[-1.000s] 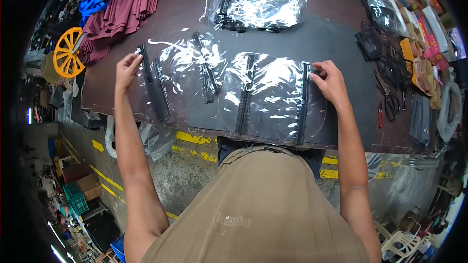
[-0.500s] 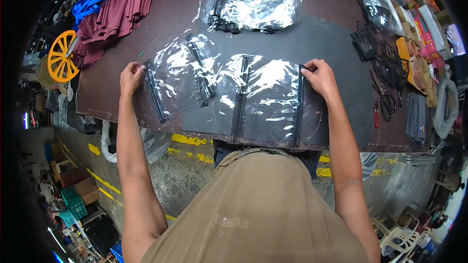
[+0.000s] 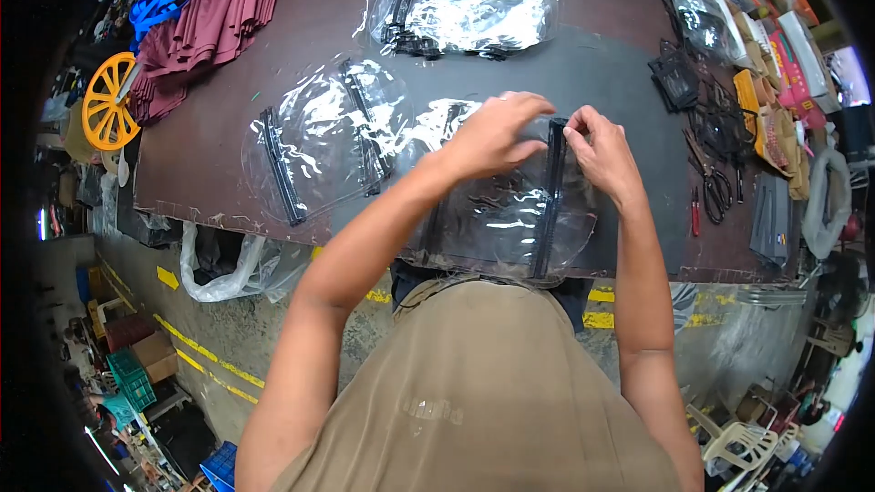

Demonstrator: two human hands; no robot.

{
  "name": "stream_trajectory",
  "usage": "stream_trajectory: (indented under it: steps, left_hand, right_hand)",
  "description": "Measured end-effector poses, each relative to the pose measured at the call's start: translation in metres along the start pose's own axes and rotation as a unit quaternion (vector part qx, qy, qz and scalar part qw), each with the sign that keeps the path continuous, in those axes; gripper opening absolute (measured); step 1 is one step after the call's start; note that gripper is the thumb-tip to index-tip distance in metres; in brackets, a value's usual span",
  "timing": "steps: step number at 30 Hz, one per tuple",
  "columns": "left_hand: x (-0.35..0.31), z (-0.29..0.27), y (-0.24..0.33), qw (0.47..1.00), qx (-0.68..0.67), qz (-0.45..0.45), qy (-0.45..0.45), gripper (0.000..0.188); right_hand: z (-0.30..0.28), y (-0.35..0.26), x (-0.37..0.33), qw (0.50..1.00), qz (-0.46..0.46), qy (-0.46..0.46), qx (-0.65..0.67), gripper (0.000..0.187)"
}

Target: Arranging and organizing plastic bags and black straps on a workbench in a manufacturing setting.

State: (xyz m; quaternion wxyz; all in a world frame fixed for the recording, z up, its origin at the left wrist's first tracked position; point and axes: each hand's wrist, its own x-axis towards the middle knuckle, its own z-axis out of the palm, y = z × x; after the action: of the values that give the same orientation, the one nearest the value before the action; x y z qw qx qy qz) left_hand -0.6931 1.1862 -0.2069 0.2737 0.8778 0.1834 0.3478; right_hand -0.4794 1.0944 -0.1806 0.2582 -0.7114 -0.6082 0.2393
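Plainly, the right hand (image 3: 602, 153) has thumb and forefinger closed on the upper end of a black zipper strip (image 3: 550, 200), narrow, straight and ridged. The left hand (image 3: 489, 138) arches just left of that end, fingers curved and parted, thumb held away from them; whether its fingertips touch the strip cannot be told. The strip runs down the right part of a clear plastic sheet (image 3: 497, 223), glossy, wrinkled and round-cornered, lying near the front edge of the tabletop (image 3: 196, 169), partly on a smooth dark grey mat (image 3: 638, 210). Just left rests a similar transparent piece (image 3: 319, 141), rounded, with two dark strips across it. Beyond them sits a shiny stack of clear plastic pieces (image 3: 474, 9). Soft maroon fabric (image 3: 214, 27) falls in pleats at far left, beside an orange spoked wheel (image 3: 109, 102); black-handled scissors (image 3: 717, 196) lie at right.
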Motion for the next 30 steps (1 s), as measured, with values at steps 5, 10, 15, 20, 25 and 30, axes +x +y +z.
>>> stream_trajectory:
  steps: [5,10,15,20,25,30]
  left_hand:
    - [0.028,0.027,-0.005,0.992,-0.024,-0.024,-0.125,0.028]
    - [0.031,0.014,0.008,0.992,-0.021,0.019,-0.124,0.025]
    - [0.030,-0.038,0.045,0.988,-0.118,0.000,-0.103,0.020]
    - [0.011,-0.138,0.075,0.984,-0.167,-0.015,-0.060,0.025]
    - [-0.043,-0.270,0.091,0.970,-0.167,0.015,0.174,0.030]
    - [-0.087,-0.420,0.125,0.963,-0.083,-0.025,0.255,0.013]
  right_hand:
    - [-0.006,0.019,-0.007,0.988,0.060,-0.049,0.133,0.021]
    - [-0.001,0.062,-0.016,0.963,0.047,-0.084,0.250,0.037]
    - [-0.003,0.074,-0.030,0.956,0.060,-0.099,0.269,0.037]
    - [0.007,0.064,-0.046,0.991,-0.022,-0.030,0.131,0.036]
    - [0.018,0.062,-0.055,0.996,-0.083,0.000,0.036,0.043]
    - [0.026,0.060,-0.059,0.992,-0.120,0.031,-0.008,0.039]
